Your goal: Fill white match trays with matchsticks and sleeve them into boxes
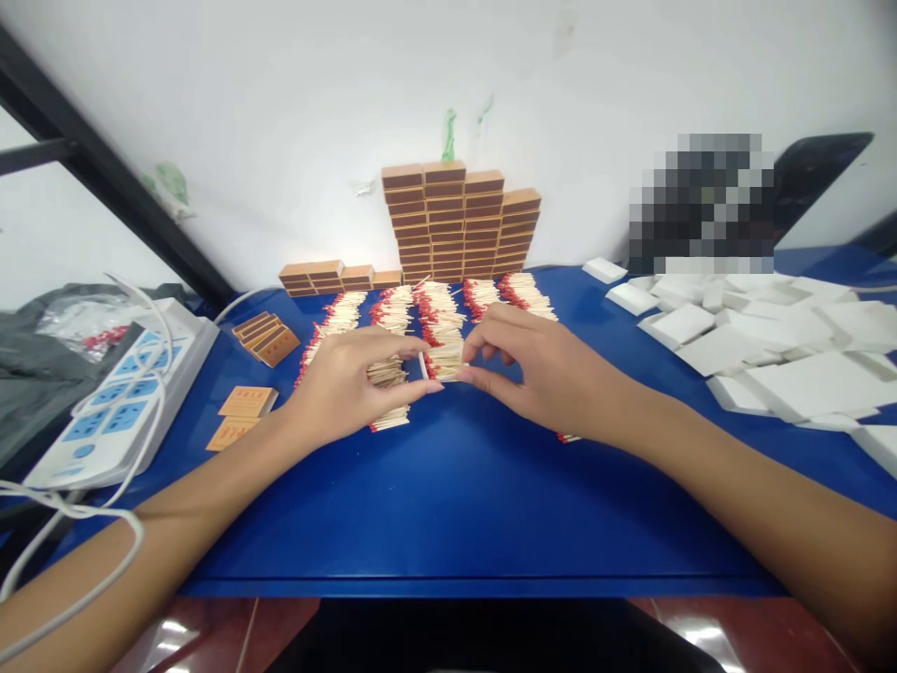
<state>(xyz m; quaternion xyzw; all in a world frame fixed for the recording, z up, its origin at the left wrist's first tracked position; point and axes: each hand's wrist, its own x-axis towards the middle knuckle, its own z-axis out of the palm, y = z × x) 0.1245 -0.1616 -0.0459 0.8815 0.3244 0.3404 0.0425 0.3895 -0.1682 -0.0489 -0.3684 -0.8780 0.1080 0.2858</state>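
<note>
Both my hands meet over the blue table (448, 505). My left hand (350, 383) and my right hand (539, 369) pinch a small white tray filled with red-tipped matches (443, 362) from either side, fingers closed on it. Rows of loose red-tipped matches (434, 308) lie just behind the hands. More matches lie under my left hand.
A stack of brown matchboxes (459, 224) stands against the white wall, with a lower row (336, 276) to its left. Flat brown sleeves (245, 402) lie at left near a white power strip (119, 393). White inner trays (763, 346) pile at right.
</note>
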